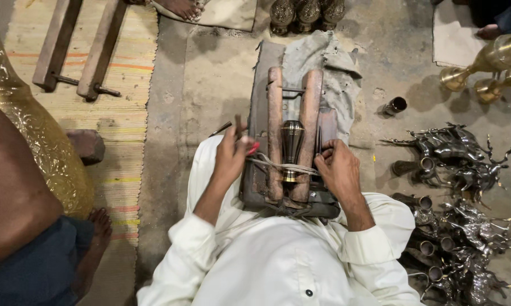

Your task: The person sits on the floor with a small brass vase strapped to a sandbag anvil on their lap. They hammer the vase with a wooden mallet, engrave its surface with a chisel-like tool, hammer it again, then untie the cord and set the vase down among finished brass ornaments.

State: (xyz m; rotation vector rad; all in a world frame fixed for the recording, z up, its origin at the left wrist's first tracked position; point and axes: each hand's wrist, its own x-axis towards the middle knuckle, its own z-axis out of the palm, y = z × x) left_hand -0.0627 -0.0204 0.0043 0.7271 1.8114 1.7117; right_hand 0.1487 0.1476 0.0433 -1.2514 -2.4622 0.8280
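At the far left, a large embossed golden metal vessel (pixel 37 141) stood on the striped woven mat (pixel 125 102), beside another person's bare arm and foot. Your left hand (pixel 231 157) was closed around a thin dark tool with a red grip (pixel 249 146), held at the left edge of the wooden two-bar clamp (pixel 273 130). Between the bars sat the small dark brass-banded turned cup (pixel 292 141), lashed with a pale cord (pixel 283 166). Your right hand (pixel 337 164) was pinched narrow on a slim metal rod (pixel 319 140) against the right bar. Judging from this, you did best by keeping the cord taut and both wrists braced on the bars, so the tool met the cup steadily. At the right floor edge lay a heap of silvery cast figurines (pixel 459 164).
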